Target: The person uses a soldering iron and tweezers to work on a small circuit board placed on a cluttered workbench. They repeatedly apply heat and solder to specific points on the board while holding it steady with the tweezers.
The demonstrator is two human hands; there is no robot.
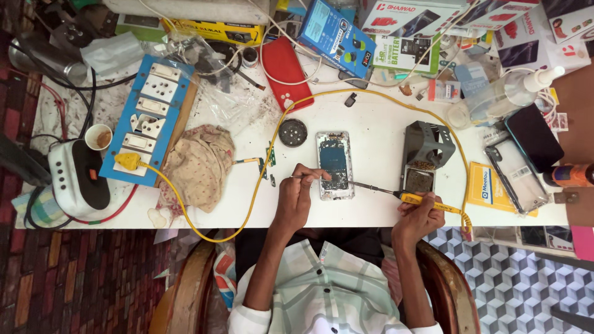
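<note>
- Phone [335, 165]: opened, back up, on the white table [377, 130], straight ahead of the person; its long axis runs away from the body.
- Left hand [296, 196]: nearer, touching the phone's lower left edge, fingers pinched on a thin tool [307, 176] laid across the phone's left side.
- Right hand [421, 213]: lower right of the phone, well apart from the left, clamped on a yellow soldering iron [396, 194] whose tip slants up-left to the phone's lower right corner.
- Iron stand [425, 154] sits just right of the phone; yellow cable [260, 179] loops to the blue switchboard [148, 117]; a cloth [198, 164] lies at left.
</note>
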